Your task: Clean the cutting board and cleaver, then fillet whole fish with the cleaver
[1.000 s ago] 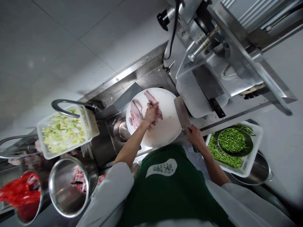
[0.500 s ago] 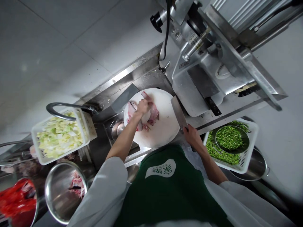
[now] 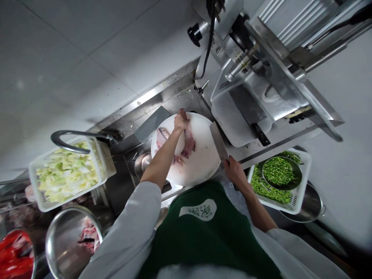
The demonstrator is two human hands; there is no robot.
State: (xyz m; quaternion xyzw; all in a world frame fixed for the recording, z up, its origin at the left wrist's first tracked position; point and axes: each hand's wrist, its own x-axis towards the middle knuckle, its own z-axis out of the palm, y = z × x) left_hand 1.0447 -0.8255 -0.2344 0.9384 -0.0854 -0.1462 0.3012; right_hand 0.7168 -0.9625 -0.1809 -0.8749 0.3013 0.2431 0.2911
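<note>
A round white cutting board (image 3: pixel 204 164) lies in front of me with pink raw fish on it. My left hand (image 3: pixel 181 120) is closed on the upper end of a long piece of fish (image 3: pixel 189 142) near the board's far edge. Another cut of fish (image 3: pixel 161 138) lies to the left, partly hidden by my left forearm. In my right hand (image 3: pixel 234 171) is the handle of a cleaver (image 3: pixel 218 140). Its broad blade rests over the board's right edge, apart from the fish.
A slicing machine (image 3: pixel 261 89) stands at the right back, with a second cleaver (image 3: pixel 250 108) on it. Left are a faucet (image 3: pixel 66 145), a basket of chopped cabbage (image 3: pixel 69 176) and a steel bowl (image 3: pixel 62 242) with meat scraps. Right is a basket (image 3: pixel 305 166) with chopped greens.
My left hand has moved up and slightly right on the board, now gripping the far end of the fish piece. The right hand and cleaver have hardly moved.
</note>
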